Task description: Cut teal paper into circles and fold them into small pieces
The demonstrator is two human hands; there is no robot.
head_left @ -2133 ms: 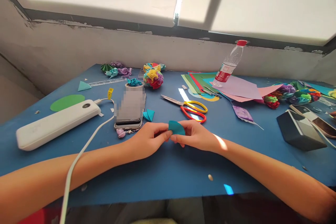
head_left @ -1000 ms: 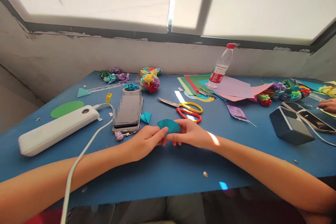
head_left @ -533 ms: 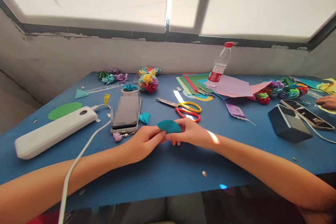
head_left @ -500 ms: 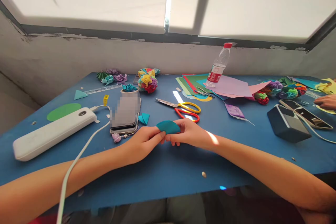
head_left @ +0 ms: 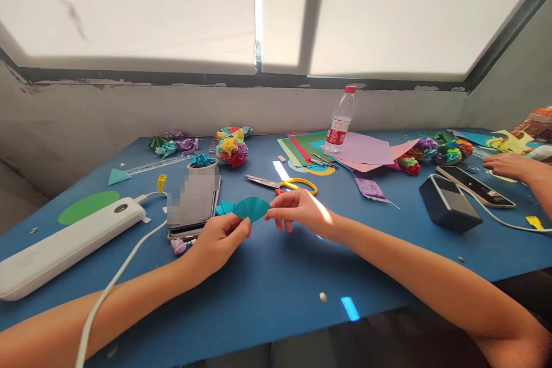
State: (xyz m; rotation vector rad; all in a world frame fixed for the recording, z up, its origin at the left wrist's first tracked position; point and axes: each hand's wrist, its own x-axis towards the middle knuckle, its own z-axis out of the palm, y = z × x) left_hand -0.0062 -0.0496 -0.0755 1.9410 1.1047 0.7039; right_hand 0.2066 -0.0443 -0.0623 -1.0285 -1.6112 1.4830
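A folded teal paper fan shape (head_left: 253, 209) is held above the table, its curved edge facing away from me. My left hand (head_left: 219, 241) is closed on its lower left part, thumb in front. At its right corner, my right hand (head_left: 299, 211) pinches the edge between thumb and fingertips, the other fingers curled loosely. Behind the paper lie smaller folded teal pieces (head_left: 224, 207), partly covered. Scissors (head_left: 297, 185) with yellow and red handles lie beyond my right hand, which hides part of the red handle.
A phone (head_left: 194, 204) stands left of centre, near a white power bank (head_left: 73, 247) whose cable crosses my left forearm. Behind are a bottle (head_left: 339, 123), coloured paper sheets (head_left: 366, 152) and paper flowers (head_left: 233, 149). A dark box (head_left: 451, 204) and another person's hand (head_left: 511, 165) are at right.
My hands have moved apart slightly; the paper now shows a wider fan with its right corner raised. The view has shifted, and more of the other person's arm shows.
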